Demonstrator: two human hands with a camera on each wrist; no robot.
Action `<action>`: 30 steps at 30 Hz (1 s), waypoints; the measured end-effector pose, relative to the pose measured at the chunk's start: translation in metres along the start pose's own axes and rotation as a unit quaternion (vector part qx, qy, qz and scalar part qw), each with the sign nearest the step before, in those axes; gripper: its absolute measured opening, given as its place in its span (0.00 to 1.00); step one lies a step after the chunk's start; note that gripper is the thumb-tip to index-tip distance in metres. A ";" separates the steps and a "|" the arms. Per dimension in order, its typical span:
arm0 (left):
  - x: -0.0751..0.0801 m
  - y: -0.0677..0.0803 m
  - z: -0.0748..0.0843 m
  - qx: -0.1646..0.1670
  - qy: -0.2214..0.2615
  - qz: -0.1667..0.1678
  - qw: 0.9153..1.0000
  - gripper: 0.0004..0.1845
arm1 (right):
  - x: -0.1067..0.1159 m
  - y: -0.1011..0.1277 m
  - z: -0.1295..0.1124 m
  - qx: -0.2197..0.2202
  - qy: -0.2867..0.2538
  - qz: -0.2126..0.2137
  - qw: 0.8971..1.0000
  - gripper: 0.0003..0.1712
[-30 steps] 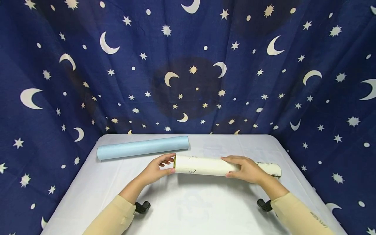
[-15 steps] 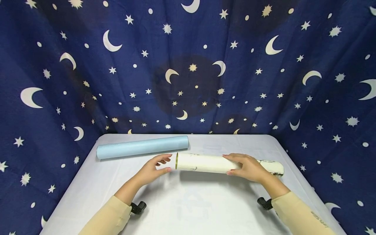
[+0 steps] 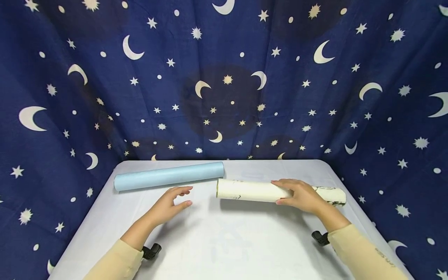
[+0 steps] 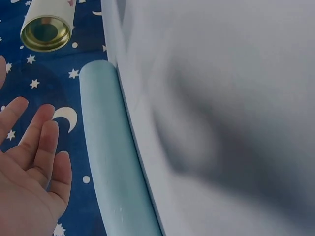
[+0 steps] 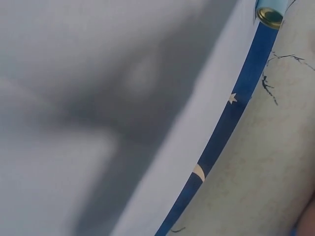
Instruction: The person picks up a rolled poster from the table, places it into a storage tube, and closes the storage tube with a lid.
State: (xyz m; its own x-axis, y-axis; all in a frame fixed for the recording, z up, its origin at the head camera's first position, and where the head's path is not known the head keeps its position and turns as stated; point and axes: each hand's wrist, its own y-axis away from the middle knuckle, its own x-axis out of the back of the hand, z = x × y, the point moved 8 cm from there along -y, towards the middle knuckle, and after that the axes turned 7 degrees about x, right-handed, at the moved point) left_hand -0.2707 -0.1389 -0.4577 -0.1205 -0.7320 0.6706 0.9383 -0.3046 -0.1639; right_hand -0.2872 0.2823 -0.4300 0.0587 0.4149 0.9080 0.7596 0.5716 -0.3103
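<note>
A long cream-coloured cardboard tube (image 3: 248,191) with dark branch-like markings is held up over the table by my right hand (image 3: 303,196). Fingers and thumb grip it from either side, right of its middle. The left wrist view shows a hollow gold metal end (image 4: 47,33) on this tube. My left hand (image 3: 164,208) is apart from the tube, to its left, with fingers loosely extended and nothing in them. Behind the left hand, a light blue tube (image 3: 169,176) lies on the table. In the right wrist view the cream tube's surface (image 5: 251,152) fills the right side.
The table (image 3: 241,245) wears a white cover. Dark blue curtains (image 3: 224,50) with moons and stars enclose its back and sides. A black device (image 3: 151,252) sits at the left wrist, another black device (image 3: 320,238) at the right.
My left hand has let go of the cream tube's left end and drawn away left. The right hand has carried the tube slightly right and away from me. The blue tube stays put.
</note>
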 end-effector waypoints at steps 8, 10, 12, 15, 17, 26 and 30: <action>0.020 0.003 -0.012 0.002 -0.052 0.025 0.998 0.28 | 0.007 -0.005 0.014 -0.027 0.006 -0.003 1.000 0.44; 0.024 0.004 -0.016 0.000 -0.069 0.031 0.997 0.28 | 0.007 -0.007 0.016 -0.032 0.005 -0.005 0.999 0.45; 0.027 0.004 -0.021 -0.001 -0.082 0.038 0.996 0.28 | 0.008 -0.008 0.019 -0.036 0.006 -0.008 0.999 0.46; 0.031 0.004 -0.027 -0.003 -0.102 0.047 0.994 0.28 | 0.008 -0.010 0.024 -0.045 0.012 -0.012 0.999 0.46; 0.034 0.005 -0.030 -0.001 -0.114 0.052 0.992 0.27 | 0.008 -0.010 0.028 -0.050 0.017 -0.015 0.999 0.46; 0.047 0.013 -0.037 0.015 -0.144 0.069 0.987 0.27 | 0.007 -0.020 0.046 -0.063 0.014 -0.015 0.998 0.47; 0.050 0.016 -0.043 0.029 -0.152 0.070 0.985 0.27 | 0.006 -0.024 0.054 -0.066 0.020 -0.012 0.998 0.45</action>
State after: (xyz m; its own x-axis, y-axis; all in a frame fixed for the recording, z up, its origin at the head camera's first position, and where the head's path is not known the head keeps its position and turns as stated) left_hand -0.2761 -0.2070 -0.4580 0.1067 -0.5451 0.8315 0.9567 -0.1716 -0.2353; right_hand -0.3402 0.3088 -0.4321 0.0638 0.3722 0.9259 0.8395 0.4817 -0.2515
